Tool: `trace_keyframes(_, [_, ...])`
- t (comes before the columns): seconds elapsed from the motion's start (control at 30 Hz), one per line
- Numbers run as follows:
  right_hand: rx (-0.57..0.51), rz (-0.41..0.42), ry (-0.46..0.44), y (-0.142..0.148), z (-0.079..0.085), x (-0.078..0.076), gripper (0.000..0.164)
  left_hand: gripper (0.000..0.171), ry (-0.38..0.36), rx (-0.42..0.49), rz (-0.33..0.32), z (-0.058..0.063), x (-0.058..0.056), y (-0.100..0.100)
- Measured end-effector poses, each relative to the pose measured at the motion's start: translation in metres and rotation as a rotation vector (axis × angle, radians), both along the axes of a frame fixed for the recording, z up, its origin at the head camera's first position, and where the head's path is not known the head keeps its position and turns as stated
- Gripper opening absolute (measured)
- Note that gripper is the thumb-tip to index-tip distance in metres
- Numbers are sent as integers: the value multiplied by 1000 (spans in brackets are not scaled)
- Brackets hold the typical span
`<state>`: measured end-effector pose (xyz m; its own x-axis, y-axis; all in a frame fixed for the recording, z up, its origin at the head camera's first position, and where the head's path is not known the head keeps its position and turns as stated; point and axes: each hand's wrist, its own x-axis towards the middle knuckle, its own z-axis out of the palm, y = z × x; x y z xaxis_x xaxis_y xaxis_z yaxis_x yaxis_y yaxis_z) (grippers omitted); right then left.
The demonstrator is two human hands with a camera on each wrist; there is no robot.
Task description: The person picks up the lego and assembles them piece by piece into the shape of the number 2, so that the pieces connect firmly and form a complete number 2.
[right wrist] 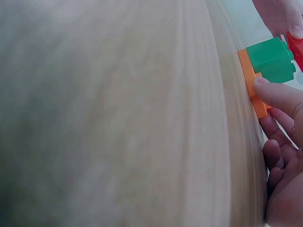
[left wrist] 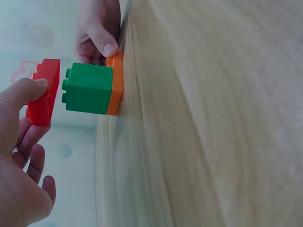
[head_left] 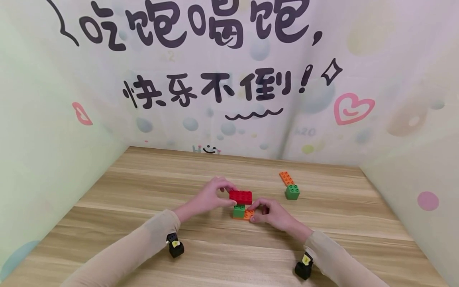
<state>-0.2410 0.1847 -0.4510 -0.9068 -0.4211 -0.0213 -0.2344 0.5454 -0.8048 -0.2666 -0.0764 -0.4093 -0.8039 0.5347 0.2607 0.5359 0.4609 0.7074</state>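
Between thumb and fingers, my left hand (head_left: 214, 194) pinches a flat red toy brick (head_left: 241, 197). In the left wrist view, a small gap separates the red brick (left wrist: 44, 92) from the studs of a green block (left wrist: 89, 88). That green block sits on one end of a flat orange brick (left wrist: 115, 85), which lies on the table. At the other end of the orange brick (right wrist: 252, 85), my right hand (right wrist: 286, 127) grips it with thumb and fingers, as the right wrist view shows.
Farther back on the right, a second green block (head_left: 292, 192) stands close to another flat orange brick (head_left: 286, 178). The wooden table (head_left: 143, 175) meets a printed cloth backdrop (head_left: 222, 131) at its rear edge, with pale side walls left and right.
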Motion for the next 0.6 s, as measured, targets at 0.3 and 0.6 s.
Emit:
trace_keyframes(0.3, [-3, 3, 4, 1, 0, 0, 23, 33, 1, 7, -15, -2, 2, 7])
trace_keyframes(0.6, [-1, 3, 2, 1, 0, 0, 24, 34, -35, 5, -18, -2, 5, 11])
